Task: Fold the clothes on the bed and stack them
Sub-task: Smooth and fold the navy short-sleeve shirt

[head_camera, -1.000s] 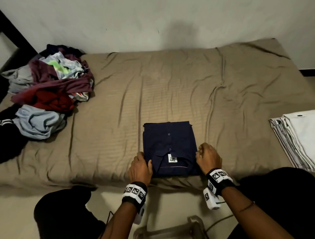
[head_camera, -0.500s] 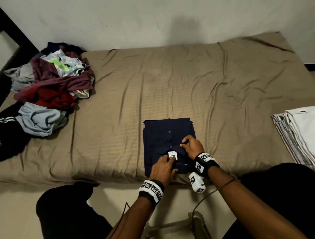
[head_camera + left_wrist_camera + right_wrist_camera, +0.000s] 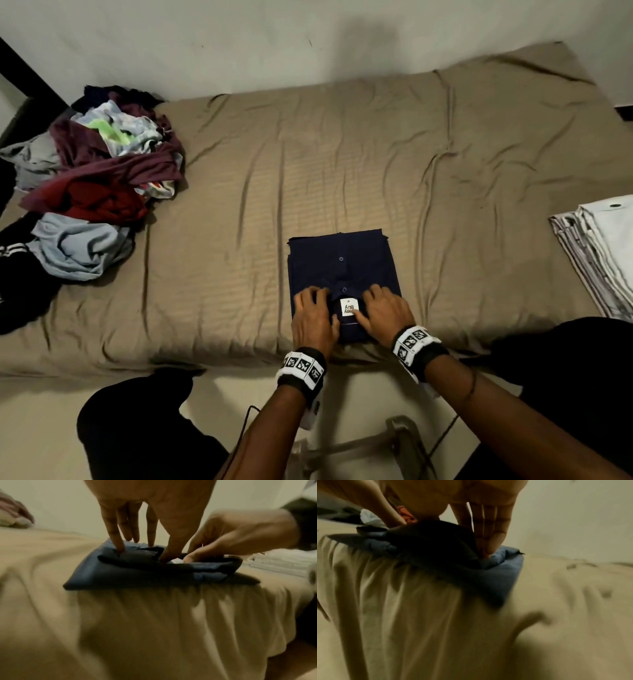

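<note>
We press both hands flat on the folded navy shirt (image 3: 342,267) at the bed's (image 3: 342,154) near edge, left hand (image 3: 313,320) and right hand (image 3: 385,313) flanking the collar, fingers spread. The folded stack (image 3: 603,253) lies at the right edge, nearer our right hand.

My two bare forearms each carry a black wristband (image 3: 300,371) faced with white squares printed in black patterns. A white camera unit (image 3: 313,413) hangs below the left wrist, a thin dark cable (image 3: 241,435) beside it. Black trousers (image 3: 137,431) cover my legs.
</note>
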{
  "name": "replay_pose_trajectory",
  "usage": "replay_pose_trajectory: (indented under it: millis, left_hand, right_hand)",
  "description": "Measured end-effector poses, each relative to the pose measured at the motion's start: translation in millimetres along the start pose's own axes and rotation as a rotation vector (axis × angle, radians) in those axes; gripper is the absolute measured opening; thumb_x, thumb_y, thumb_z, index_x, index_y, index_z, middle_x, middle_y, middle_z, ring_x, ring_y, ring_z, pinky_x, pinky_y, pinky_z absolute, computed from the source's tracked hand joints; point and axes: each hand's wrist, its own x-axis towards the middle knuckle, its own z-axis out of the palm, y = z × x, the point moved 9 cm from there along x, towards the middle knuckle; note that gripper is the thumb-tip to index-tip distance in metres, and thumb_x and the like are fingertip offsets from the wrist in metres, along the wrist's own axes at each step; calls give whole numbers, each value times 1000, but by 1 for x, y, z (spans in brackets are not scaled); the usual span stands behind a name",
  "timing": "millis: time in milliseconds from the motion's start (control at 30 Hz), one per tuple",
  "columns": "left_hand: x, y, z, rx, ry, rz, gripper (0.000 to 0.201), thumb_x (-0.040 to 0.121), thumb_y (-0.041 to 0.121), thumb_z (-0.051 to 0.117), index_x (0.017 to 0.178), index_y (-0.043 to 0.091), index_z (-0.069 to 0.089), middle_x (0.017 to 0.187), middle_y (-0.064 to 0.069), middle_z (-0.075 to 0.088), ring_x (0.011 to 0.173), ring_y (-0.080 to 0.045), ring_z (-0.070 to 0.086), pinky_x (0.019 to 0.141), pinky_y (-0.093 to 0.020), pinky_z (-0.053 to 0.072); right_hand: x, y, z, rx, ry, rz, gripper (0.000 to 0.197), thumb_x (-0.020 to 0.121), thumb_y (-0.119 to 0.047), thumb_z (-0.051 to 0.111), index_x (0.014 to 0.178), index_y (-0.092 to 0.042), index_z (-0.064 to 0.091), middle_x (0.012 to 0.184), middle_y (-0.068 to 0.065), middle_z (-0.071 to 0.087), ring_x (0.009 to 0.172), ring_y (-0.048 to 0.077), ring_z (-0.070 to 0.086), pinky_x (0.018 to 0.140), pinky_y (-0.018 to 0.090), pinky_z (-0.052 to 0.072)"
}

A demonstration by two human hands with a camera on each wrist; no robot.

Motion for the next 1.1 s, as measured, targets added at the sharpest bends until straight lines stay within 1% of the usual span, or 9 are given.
replay_pose_trajectory:
  millis: [100,167,367,433,500,600,800,933,1100]
  left_hand:
    - [14,2,22,239,-149,29,65,73,17,80,133,4,60,137,-19,60,122,-35,59,86,-43,57]
    - [16,2,31,246,-168,36,52,96,10,42,146,-5,45,150,-24,49,134,-35,53,93,-45,54]
    - [8,-11,58,362,-260,36,54,81,6,30,111,-10,72,106,-29,73,93,-37,75,71,-42,62]
    - [5,-15,57,370,-229,22,52,82,8,32,109,-11,72,105,-30,72,95,-39,74,74,-44,62]
    - [-2,-18,47,350,-201,-5,51,88,21,36,101,-7,76,105,-28,73,96,-37,74,75,-43,62]
    - [-12,-23,12,186,-84,-55,50,96,38,43,83,4,77,106,-22,73,93,-37,72,73,-41,60]
    - [-8,-72,-9,-153,54,-452,43,96,40,63,116,2,61,114,-22,61,106,-42,56,89,-47,46]
    - [7,-75,0,-281,19,-596,56,98,51,56,119,-2,55,123,-25,56,115,-45,52,98,-46,41]
    - [24,-86,17,-486,-122,-721,64,98,66,42,116,7,58,116,-15,67,105,-39,63,80,-37,44]
  right_hand:
    - [12,-7,4,-179,-104,-10,35,40,-19,93,61,-12,65,62,7,58,48,24,57,38,28,39]
    - [15,-3,4,-172,-120,5,34,34,-12,92,52,-11,63,54,7,56,40,23,54,35,23,36]
    - [0,-1,-4,-99,-103,-24,48,14,-18,95,41,-8,56,40,5,49,28,18,47,30,21,32]
    - [-5,5,-12,-79,-60,17,50,34,-38,99,43,-11,57,41,4,52,30,20,51,31,23,34]
    - [-9,18,-25,-40,40,100,54,79,-60,72,51,-15,60,50,5,58,40,26,58,38,27,36]
    - [-17,55,-40,141,136,346,57,100,-60,39,77,-13,64,80,10,65,75,33,64,56,36,47]
    - [-14,95,15,634,-12,614,54,94,-38,65,133,-4,51,131,18,54,122,37,51,104,45,42]
    - [-7,100,19,814,-15,784,53,92,-32,71,133,-5,51,129,18,60,117,35,58,97,35,44]
    - [11,108,45,1035,-197,837,60,73,-64,70,112,-19,67,113,1,72,105,27,67,96,39,52]
